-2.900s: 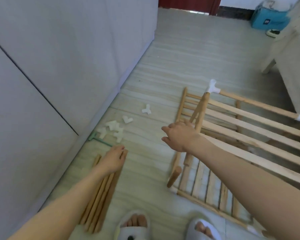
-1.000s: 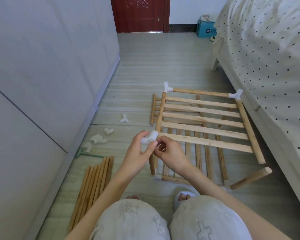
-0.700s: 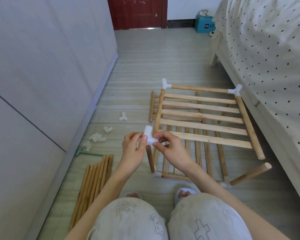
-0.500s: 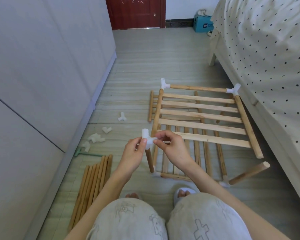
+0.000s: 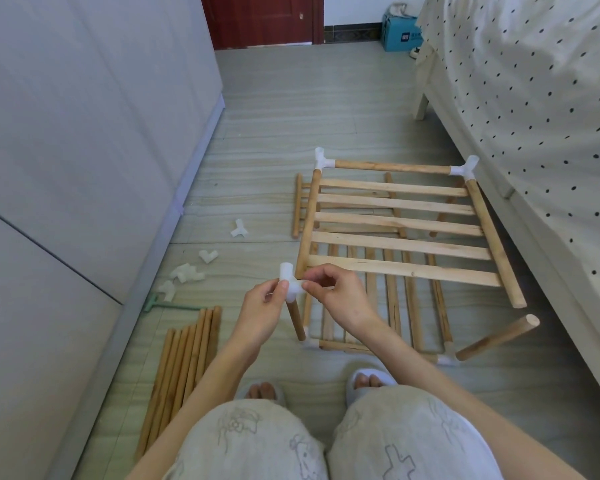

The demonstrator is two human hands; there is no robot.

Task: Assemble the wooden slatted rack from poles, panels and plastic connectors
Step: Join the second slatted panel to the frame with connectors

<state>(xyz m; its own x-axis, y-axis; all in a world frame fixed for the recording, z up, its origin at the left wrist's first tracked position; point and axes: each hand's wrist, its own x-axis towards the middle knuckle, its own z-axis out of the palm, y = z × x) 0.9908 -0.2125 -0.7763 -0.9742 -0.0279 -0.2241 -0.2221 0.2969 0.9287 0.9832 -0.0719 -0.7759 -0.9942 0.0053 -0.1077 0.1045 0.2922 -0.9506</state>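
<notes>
— Head view: what was held in the grip?
— A white connector (image 5: 289,284) was pinched by the left hand (image 5: 262,311) and right hand (image 5: 336,295), seated atop a short pole (image 5: 296,319); the slatted panel (image 5: 399,233) was raised just beyond.

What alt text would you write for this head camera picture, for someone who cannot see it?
Seen from above, a person's left hand and right hand pinch a white plastic connector on top of a short upright wooden pole. Beyond lies a half-built slatted rack beside a bed; spare poles and loose connectors lie on the floor at left.
</notes>
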